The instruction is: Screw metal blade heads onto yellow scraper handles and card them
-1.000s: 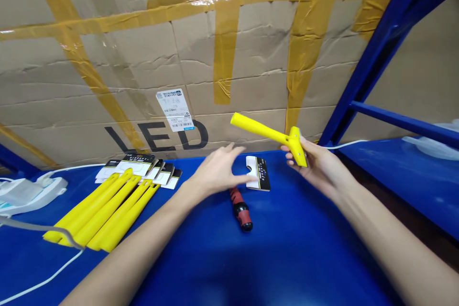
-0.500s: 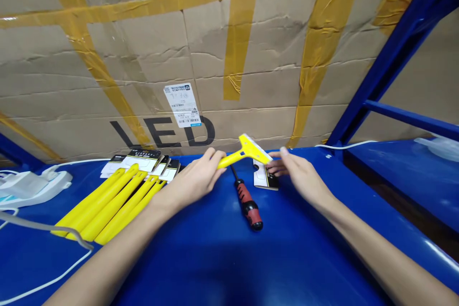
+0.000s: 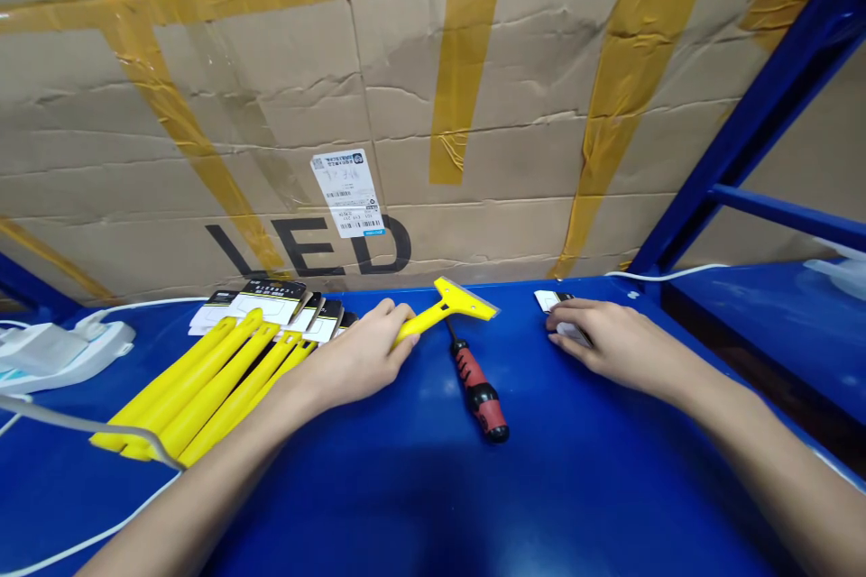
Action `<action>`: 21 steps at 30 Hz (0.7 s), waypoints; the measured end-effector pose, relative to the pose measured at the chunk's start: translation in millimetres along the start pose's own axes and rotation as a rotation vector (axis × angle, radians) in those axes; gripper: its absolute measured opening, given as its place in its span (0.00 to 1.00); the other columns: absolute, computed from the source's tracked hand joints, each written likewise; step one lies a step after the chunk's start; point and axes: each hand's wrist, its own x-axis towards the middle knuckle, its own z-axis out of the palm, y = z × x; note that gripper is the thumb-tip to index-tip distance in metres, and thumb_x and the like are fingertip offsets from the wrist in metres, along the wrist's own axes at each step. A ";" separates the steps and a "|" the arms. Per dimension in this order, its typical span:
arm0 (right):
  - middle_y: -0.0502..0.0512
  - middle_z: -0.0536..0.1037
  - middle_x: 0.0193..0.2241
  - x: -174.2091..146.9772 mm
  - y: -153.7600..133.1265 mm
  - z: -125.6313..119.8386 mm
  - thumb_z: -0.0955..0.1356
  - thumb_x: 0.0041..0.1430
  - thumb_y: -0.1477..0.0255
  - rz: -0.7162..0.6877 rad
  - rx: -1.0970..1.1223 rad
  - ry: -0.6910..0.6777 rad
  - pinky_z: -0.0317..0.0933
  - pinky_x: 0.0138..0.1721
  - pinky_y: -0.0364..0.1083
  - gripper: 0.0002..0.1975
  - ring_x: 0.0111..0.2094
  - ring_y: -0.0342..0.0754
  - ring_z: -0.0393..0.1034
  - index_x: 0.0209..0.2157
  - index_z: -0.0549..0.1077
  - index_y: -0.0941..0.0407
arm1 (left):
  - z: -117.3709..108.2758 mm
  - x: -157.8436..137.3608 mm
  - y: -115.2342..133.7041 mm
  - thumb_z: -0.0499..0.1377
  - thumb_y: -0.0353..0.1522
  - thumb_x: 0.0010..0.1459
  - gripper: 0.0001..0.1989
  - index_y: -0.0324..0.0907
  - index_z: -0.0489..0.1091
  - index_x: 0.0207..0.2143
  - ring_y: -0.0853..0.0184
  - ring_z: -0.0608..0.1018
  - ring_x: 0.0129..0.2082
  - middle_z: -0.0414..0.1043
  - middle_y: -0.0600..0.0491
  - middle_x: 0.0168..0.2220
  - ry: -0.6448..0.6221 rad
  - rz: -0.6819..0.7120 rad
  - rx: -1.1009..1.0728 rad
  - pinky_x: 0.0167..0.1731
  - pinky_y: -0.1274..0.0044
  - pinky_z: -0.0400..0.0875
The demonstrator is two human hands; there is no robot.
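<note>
My left hand (image 3: 369,344) is closed around the handle of a yellow scraper (image 3: 455,302), its wide blade end pointing right and raised over the blue surface. Below that head lies a screwdriver (image 3: 479,397) with a red and black handle; its shaft tip is hidden behind the scraper. Away to the right, my right hand (image 3: 602,338) has its bent fingers on a small black and white card (image 3: 549,299), which is partly covered by them. To the left of my left hand lie several yellow scraper handles (image 3: 216,379) with black and white header cards (image 3: 271,293).
A large taped cardboard box (image 3: 541,180) stands along the back. At the left, a white power strip (image 3: 81,356) and cables (image 3: 101,433) rest on the blue surface (image 3: 406,505). Blue metal frame bars (image 3: 737,135) rise at the right.
My right hand has moved right, away from the scraper's blade, and the card has shifted right with it. The scraper in my left hand has moved slightly left and down.
</note>
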 end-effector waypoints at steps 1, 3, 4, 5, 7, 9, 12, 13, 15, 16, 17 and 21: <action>0.58 0.80 0.45 0.3 1.5 1.0 0.63 0.64 0.70 -0.018 -0.004 0.023 0.69 0.37 0.53 0.11 0.42 0.57 0.77 0.40 0.78 0.51 | -0.9 -1.0 0.7 0.45 0.40 0.69 0.14 0.43 0.64 0.45 0.58 0.72 0.44 0.66 0.48 0.47 -0.008 -0.005 -0.001 0.48 0.63 0.63; 0.61 0.79 0.48 1.4 -4.1 2.2 0.64 0.65 0.69 -0.057 -0.026 0.112 0.68 0.41 0.55 0.11 0.46 0.60 0.75 0.40 0.78 0.52 | -3.4 -2.8 0.9 0.47 0.40 0.67 0.11 0.44 0.63 0.42 0.59 0.72 0.42 0.67 0.49 0.45 -0.022 -0.013 0.001 0.45 0.65 0.63; 0.63 0.78 0.49 2.0 -11.7 2.2 0.64 0.65 0.67 -0.077 -0.026 0.168 0.67 0.44 0.56 0.11 0.49 0.61 0.73 0.41 0.78 0.53 | -4.9 -3.7 0.7 0.48 0.39 0.66 0.10 0.44 0.62 0.42 0.60 0.72 0.41 0.68 0.49 0.43 -0.032 -0.020 0.000 0.42 0.66 0.64; 0.64 0.78 0.49 2.5 -22.4 2.0 0.63 0.66 0.66 -0.086 -0.011 0.212 0.66 0.46 0.56 0.12 0.50 0.61 0.72 0.40 0.78 0.54 | -6.6 -4.5 0.5 0.50 0.39 0.65 0.08 0.44 0.61 0.41 0.60 0.72 0.38 0.68 0.50 0.41 -0.042 -0.031 -0.003 0.39 0.68 0.63; 0.60 0.79 0.40 2.1 -51.2 1.5 0.62 0.69 0.63 -0.074 0.110 0.199 0.66 0.42 0.53 0.14 0.43 0.56 0.74 0.37 0.75 0.53 | -9.8 -6.0 0.8 0.52 0.37 0.63 0.07 0.45 0.60 0.42 0.62 0.72 0.33 0.70 0.52 0.37 -0.057 -0.074 -0.014 0.33 0.70 0.62; 0.54 0.77 0.29 -0.4 -83.4 1.9 0.62 0.67 0.56 0.015 0.250 0.106 0.63 0.31 0.49 0.17 0.30 0.51 0.72 0.33 0.71 0.53 | -12.5 -6.7 2.4 0.53 0.38 0.63 0.09 0.46 0.59 0.43 0.63 0.72 0.29 0.70 0.54 0.33 -0.040 -0.105 -0.022 0.30 0.72 0.60; 0.49 0.76 0.25 -5.8 -117.9 3.2 0.71 0.56 0.54 0.075 0.381 0.004 0.57 0.25 0.46 0.18 0.25 0.49 0.70 0.40 0.70 0.52 | -13.7 -5.5 4.4 0.51 0.43 0.66 0.14 0.47 0.62 0.49 0.60 0.76 0.34 0.73 0.53 0.34 0.052 -0.078 -0.075 0.34 0.71 0.63; 0.48 0.76 0.24 -7.0 -122.1 3.2 0.71 0.56 0.59 0.080 0.417 -0.028 0.57 0.25 0.45 0.16 0.25 0.48 0.70 0.42 0.70 0.52 | -13.4 -4.6 3.9 0.50 0.44 0.66 0.15 0.47 0.63 0.50 0.59 0.78 0.35 0.74 0.53 0.34 0.071 -0.071 -0.114 0.35 0.71 0.65; 0.48 0.77 0.25 -7.0 -119.0 2.1 0.70 0.56 0.67 0.104 0.479 -0.046 0.58 0.25 0.44 0.13 0.24 0.47 0.71 0.44 0.71 0.51 | -12.0 -2.4 0.6 0.51 0.44 0.66 0.15 0.47 0.65 0.48 0.60 0.80 0.33 0.76 0.53 0.33 0.062 -0.085 -0.250 0.34 0.72 0.68; 0.48 0.78 0.26 -5.9 -112.7 0.9 0.68 0.57 0.68 0.125 0.507 -0.023 0.58 0.25 0.44 0.11 0.24 0.47 0.71 0.43 0.72 0.51 | -11.3 -1.6 -1.8 0.54 0.42 0.64 0.13 0.46 0.65 0.46 0.62 0.81 0.30 0.76 0.54 0.33 0.046 -0.101 -0.329 0.32 0.73 0.69; 0.49 0.78 0.26 -4.2 -104.5 -0.5 0.67 0.58 0.68 0.151 0.531 0.025 0.59 0.25 0.45 0.09 0.23 0.46 0.71 0.41 0.74 0.52 | -10.9 -1.0 -4.5 0.58 0.40 0.61 0.12 0.46 0.65 0.44 0.63 0.81 0.29 0.77 0.54 0.33 0.036 -0.114 -0.397 0.30 0.74 0.70; 0.53 0.79 0.27 3.2 -71.7 -7.7 0.70 0.55 0.60 0.300 0.616 0.420 0.63 0.29 0.47 0.12 0.28 0.50 0.73 0.37 0.77 0.53 | -11.5 -1.8 -11.3 0.60 0.42 0.60 0.21 0.43 0.62 0.53 0.64 0.78 0.20 0.73 0.59 0.22 -0.011 -0.157 -0.456 0.24 0.76 0.70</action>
